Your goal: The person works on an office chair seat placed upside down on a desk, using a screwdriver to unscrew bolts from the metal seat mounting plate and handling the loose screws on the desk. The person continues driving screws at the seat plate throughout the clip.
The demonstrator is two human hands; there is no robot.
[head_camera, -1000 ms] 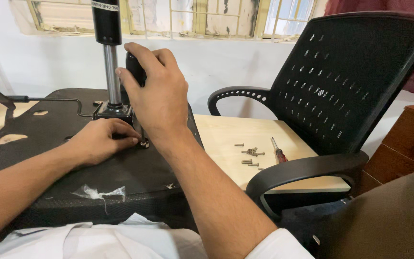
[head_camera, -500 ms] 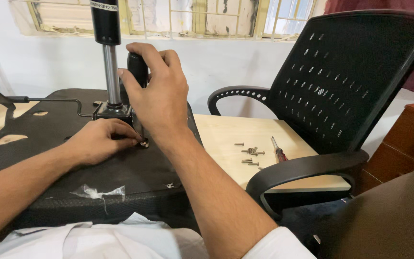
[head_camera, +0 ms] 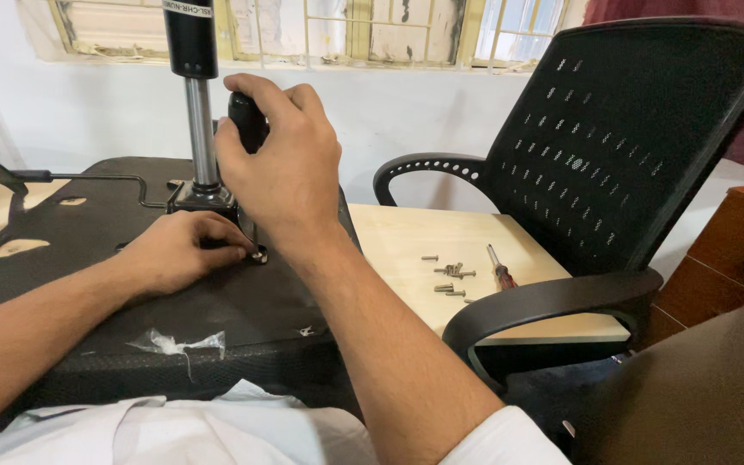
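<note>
Hands (head_camera: 282,172) drive screwdriver (head_camera: 247,125); loose screws (head_camera: 448,280) nearby.

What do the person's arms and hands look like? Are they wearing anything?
Both arms are bare, with no sleeves reaching the forearms. The left hand and right hand wear no gloves, and no rings or watch show. White cloth lies at the bottom of the view, near the elbows.

Bright daylight from the barred window (head_camera: 346,30) up top, panes blown out w/ glare. Soft, even light on the white wall (head_camera: 88,112); only faint shadows under the hands. Centre sharp, slight wide-angle stretch at edges. Dark blur in top-left corner; brown shape at lower right out of focus.
</note>
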